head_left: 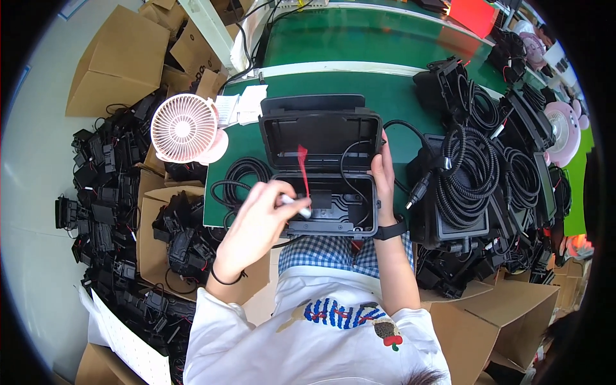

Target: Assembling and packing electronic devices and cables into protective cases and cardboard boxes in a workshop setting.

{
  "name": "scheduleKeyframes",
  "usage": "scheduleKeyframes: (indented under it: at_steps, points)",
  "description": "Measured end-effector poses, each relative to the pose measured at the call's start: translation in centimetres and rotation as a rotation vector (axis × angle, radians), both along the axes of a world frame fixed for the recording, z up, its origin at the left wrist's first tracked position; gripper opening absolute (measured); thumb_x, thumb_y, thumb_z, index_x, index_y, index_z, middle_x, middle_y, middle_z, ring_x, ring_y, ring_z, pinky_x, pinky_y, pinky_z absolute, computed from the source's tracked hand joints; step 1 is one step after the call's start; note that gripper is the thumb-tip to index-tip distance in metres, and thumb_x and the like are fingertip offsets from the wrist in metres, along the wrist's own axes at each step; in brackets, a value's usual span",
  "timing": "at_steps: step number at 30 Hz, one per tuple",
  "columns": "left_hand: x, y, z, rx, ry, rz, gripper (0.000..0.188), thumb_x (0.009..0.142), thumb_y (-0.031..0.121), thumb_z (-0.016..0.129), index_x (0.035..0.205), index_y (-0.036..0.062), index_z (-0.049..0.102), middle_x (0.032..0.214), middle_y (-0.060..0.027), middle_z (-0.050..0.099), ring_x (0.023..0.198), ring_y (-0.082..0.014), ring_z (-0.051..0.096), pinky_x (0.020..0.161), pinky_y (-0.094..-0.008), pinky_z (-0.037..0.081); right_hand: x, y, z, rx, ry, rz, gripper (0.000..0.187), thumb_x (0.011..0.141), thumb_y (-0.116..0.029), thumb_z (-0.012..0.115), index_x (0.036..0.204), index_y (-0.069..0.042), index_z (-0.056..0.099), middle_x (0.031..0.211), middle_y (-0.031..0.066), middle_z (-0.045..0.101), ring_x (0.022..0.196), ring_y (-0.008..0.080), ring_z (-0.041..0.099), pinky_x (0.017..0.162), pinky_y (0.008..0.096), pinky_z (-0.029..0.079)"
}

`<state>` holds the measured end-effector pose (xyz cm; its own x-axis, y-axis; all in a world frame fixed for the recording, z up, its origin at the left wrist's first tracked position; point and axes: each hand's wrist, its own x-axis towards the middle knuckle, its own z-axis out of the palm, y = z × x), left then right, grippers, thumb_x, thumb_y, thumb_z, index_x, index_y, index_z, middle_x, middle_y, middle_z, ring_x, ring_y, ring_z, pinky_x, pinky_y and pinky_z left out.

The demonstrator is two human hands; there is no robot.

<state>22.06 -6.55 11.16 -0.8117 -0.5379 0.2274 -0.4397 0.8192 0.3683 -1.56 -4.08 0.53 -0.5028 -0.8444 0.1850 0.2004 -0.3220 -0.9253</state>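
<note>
An open black plastic box (pixel 324 221) stands at the table's near edge in front of me, its hinged lid (pixel 317 138) tilted up and back. My left hand (pixel 260 215) is over the box's left part, fingers closed on a small white stick-like piece (pixel 300 210). A thin red strip (pixel 303 163) rises beside those fingers, in front of the lid; I cannot tell what it is fastened to. My right hand (pixel 383 183) grips the right side of the box near the hinge. A black cable (pixel 344 163) loops inside the box on the right.
Coiled black corrugated hose (pixel 471 183) lies on stacked black boxes (pixel 449 234) at right. Another black coil (pixel 242 176) sits left of the open box. A pink fan (pixel 186 128) and white papers (pixel 249 106) are at left. Cartons (pixel 119 61) and heaped black parts (pixel 109 199) fill the floor.
</note>
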Motion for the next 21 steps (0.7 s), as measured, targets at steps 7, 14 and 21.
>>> scheduleKeyframes:
  at_steps: [7,14,21]
  points:
    - [-1.3,0.1,-0.8,0.138,-0.089,-0.247,0.071,0.076,0.048,0.075,0.119,-0.0058,0.058,0.110,-0.0190,0.061,0.105,-0.0335,0.057,0.089,-0.0392,0.050,0.3,0.0,0.6,-0.069,-0.020,0.039,0.070,0.099,-0.039,0.054,0.154,-0.007,0.024,0.110,0.0020,0.057,0.085,0.0044,0.046,0.074,0.0192,0.036]
    - [-2.3,1.0,-1.6,0.194,-0.459,-0.089,0.060,0.080,0.053,0.069,0.102,-0.0026,0.066,0.089,-0.0165,0.065,0.071,-0.0361,0.066,0.066,-0.0416,0.056,-0.3,1.0,1.4,-0.133,0.056,0.180,0.097,0.085,-0.057,0.063,0.153,-0.006,0.018,0.135,0.0138,0.050,0.125,0.0201,0.049,0.106,0.0307,0.032]
    - [-2.3,0.4,-1.3,0.164,-0.401,-0.140,0.057,0.081,0.054,0.068,0.089,-0.0027,0.070,0.082,-0.0178,0.064,0.071,-0.0367,0.066,0.066,-0.0416,0.055,0.4,2.9,3.2,-0.112,-0.058,0.174,0.100,0.071,-0.067,0.074,0.138,-0.009,0.028,0.136,0.0146,0.043,0.128,0.0249,0.042,0.107,0.0378,0.034]
